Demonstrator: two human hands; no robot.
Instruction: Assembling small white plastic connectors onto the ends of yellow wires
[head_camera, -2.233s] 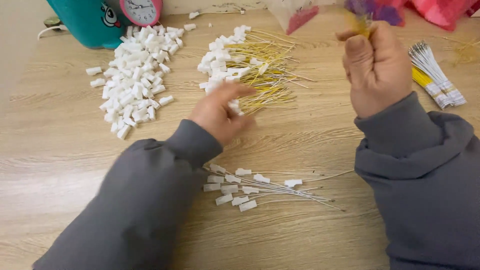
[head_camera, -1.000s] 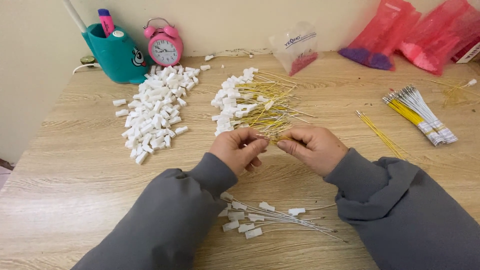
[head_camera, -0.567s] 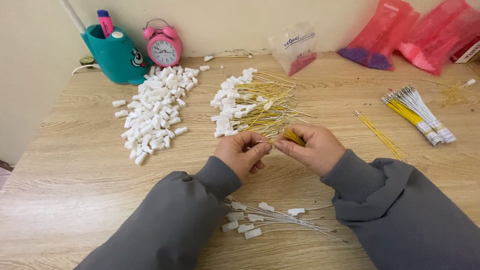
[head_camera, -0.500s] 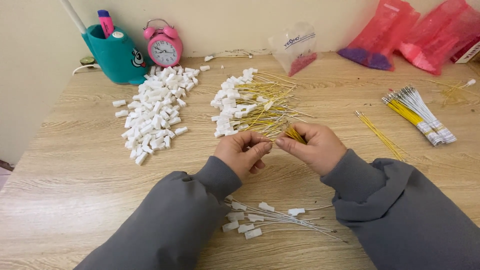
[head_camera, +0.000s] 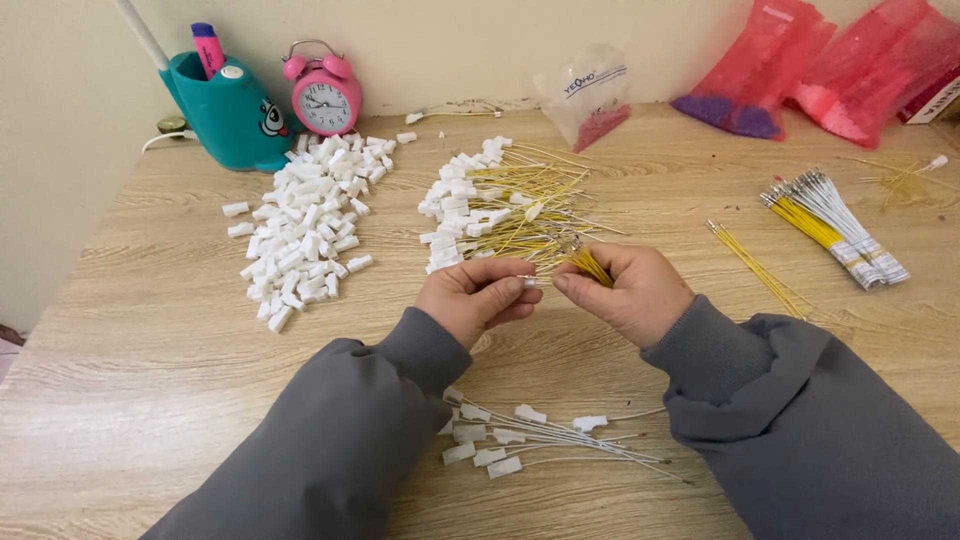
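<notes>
Two hands, left hand (head_camera: 478, 297) and right hand (head_camera: 630, 290), pinch yellow wires (head_camera: 592, 266).

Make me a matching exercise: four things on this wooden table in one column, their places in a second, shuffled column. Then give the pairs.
Things:
1. pink round alarm clock
2. loose heap of small white plastic connectors
3. small bunch of white-tipped wires with white connectors
4. red plastic bags

Places:
A. far right corner, against the wall
B. near edge, between the two grey sleeves
C. beside the teal pen holder, at the wall
D. left of the yellow wire pile

Pairs: 1-C, 2-D, 3-B, 4-A
</notes>
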